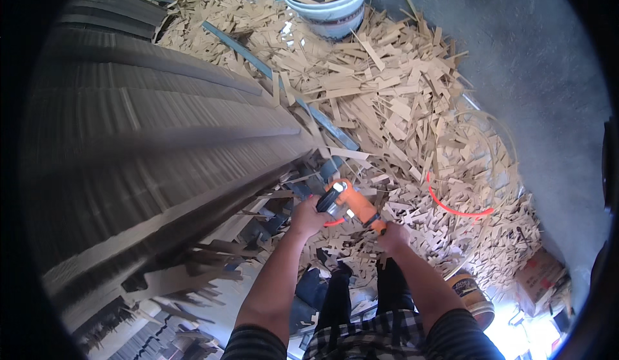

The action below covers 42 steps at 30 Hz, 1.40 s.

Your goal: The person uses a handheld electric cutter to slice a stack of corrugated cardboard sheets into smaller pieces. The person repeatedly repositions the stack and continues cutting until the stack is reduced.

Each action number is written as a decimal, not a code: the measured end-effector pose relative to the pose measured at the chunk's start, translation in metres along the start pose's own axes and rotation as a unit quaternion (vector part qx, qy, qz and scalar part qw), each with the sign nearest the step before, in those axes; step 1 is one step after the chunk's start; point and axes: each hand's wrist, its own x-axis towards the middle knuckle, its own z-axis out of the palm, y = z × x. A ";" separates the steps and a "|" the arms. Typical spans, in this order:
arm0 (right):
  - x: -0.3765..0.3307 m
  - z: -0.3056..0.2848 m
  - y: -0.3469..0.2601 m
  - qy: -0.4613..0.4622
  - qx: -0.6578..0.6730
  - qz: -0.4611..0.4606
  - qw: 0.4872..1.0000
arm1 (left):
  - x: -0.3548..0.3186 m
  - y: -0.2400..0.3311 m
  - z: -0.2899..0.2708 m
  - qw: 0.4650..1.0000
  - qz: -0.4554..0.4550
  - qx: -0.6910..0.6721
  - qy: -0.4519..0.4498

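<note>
Both my hands are on an orange handheld power tool (360,206) with a black-and-silver head, possibly an air tool. My left hand (309,217) is closed around the dark part by its head. At the other end my right hand (394,239) grips the rear of the body. A short piece of red hose (335,222) shows below the tool beside my left hand. The tool is held close to the near corner of a tall stack of cardboard sheets (161,121) on my left. Exactly where its head meets the stack cannot be made out.
Cardboard scraps (387,95) cover the floor ahead and around my feet. Among them lie a long blue-grey bar (329,128) and a pale hose with a red section (454,211). A pale bucket (329,24) stands ahead; a yellow bucket (474,295) and a carton (540,276) are lower right.
</note>
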 end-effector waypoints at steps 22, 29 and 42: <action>-0.345 -0.010 0.004 0.096 0.165 -0.255 0.948 | -0.451 0.179 -0.120 0.962 0.183 0.203 -0.009; -0.378 -0.046 -0.065 0.175 0.114 -0.279 0.937 | -0.461 0.192 -0.180 0.957 0.165 0.229 0.068; -0.386 -0.039 -0.098 0.109 0.165 -0.232 0.953 | -0.419 0.185 -0.221 0.960 0.189 0.195 0.072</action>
